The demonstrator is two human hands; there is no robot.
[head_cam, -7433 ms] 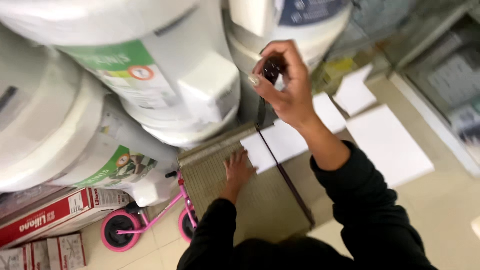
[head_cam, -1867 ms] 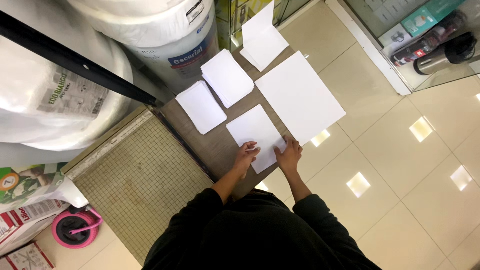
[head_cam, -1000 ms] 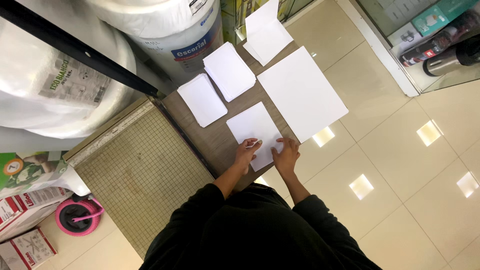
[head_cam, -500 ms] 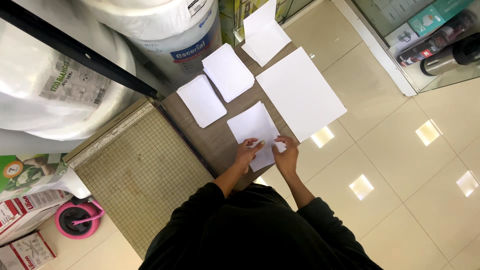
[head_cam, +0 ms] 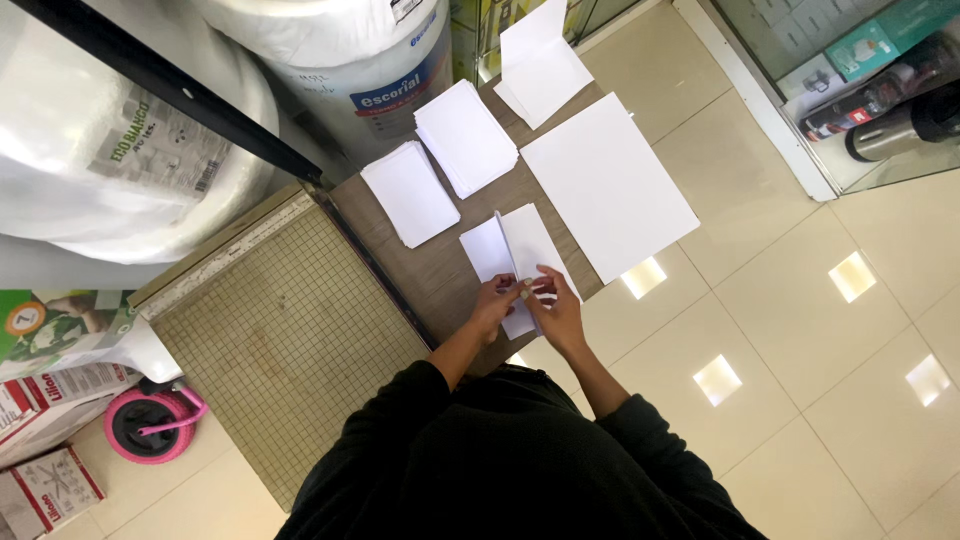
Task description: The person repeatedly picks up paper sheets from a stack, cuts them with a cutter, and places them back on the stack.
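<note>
Now both the left hand and right hand pinch the small paper stack between them.

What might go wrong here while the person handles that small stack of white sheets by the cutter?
The small stack lies at the table's near edge under the left hand and right hand; loose sheets may slide off. The large sheet overhangs the edge and may slip. The cutter's raised blade arm stands close by, perhaps a hazard.
</note>
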